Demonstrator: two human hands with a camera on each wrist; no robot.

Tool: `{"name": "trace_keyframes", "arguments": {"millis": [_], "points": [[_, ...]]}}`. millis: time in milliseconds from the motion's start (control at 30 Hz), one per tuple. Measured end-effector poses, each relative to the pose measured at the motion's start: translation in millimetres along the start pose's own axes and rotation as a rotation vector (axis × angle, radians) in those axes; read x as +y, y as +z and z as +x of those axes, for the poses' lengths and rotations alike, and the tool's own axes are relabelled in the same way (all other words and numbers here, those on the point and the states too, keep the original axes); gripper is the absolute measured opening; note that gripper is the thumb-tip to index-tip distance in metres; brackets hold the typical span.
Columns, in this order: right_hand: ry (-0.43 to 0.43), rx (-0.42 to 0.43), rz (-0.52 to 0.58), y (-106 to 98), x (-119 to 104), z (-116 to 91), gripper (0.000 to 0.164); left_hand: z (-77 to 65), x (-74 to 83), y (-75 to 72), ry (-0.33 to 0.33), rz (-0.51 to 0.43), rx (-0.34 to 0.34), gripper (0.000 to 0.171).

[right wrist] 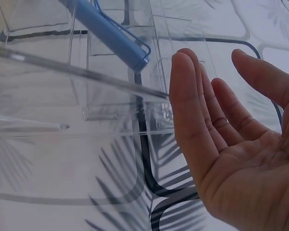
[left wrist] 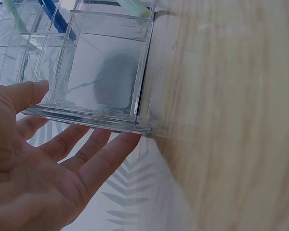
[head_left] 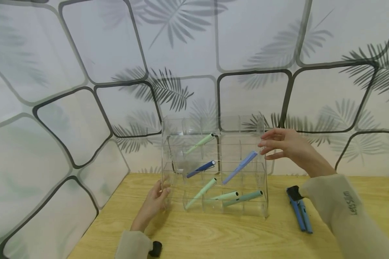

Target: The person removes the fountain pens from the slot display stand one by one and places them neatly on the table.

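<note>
A clear acrylic pen rack with several tiers of compartments stands on the table. My left hand grips its left side low down, the thumb in front and the fingers along the outer wall. At the upper right edge of the rack is my right hand, its fingers loosely extended, fingertips at the edge, palm holding nothing. Slanted in the rack are a periwinkle pen, a dark blue pen, a light green pen higher up, and a dark green pen with two more light green pens at the bottom.
Two blue pens lie side by side on the wooden table, right of the rack and beside the right sleeve. A leaf-patterned curtain hangs behind the rack and along the left side.
</note>
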State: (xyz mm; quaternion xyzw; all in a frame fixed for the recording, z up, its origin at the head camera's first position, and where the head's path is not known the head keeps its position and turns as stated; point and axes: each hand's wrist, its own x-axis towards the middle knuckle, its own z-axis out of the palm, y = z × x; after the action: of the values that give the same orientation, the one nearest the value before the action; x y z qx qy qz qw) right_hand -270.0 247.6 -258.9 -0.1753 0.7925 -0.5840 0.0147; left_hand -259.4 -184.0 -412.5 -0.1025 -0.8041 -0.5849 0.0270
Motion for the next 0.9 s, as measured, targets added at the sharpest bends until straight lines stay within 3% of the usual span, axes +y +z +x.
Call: {"name": "trace_keyframes", "arguments": {"millis": [300, 567, 900], "points": [[-0.016, -0.011, 0.009, 12.8, -6.7, 8.5, 0.044, -1.9, 2.5, 0.3, 0.008, 0.009, -0.009, 0.051], [-0.01, -0.042, 0.017, 28.3, -12.4, 17.9, 0.042, -3.2, 2.2, -0.3, -0.024, 0.005, -0.011, 0.052], [-0.017, -0.069, 0.046, 45.4, -16.4, 29.5, 0.043, -2.8, 3.8, -0.6, 0.001, 0.009, -0.015, 0.052]]}}
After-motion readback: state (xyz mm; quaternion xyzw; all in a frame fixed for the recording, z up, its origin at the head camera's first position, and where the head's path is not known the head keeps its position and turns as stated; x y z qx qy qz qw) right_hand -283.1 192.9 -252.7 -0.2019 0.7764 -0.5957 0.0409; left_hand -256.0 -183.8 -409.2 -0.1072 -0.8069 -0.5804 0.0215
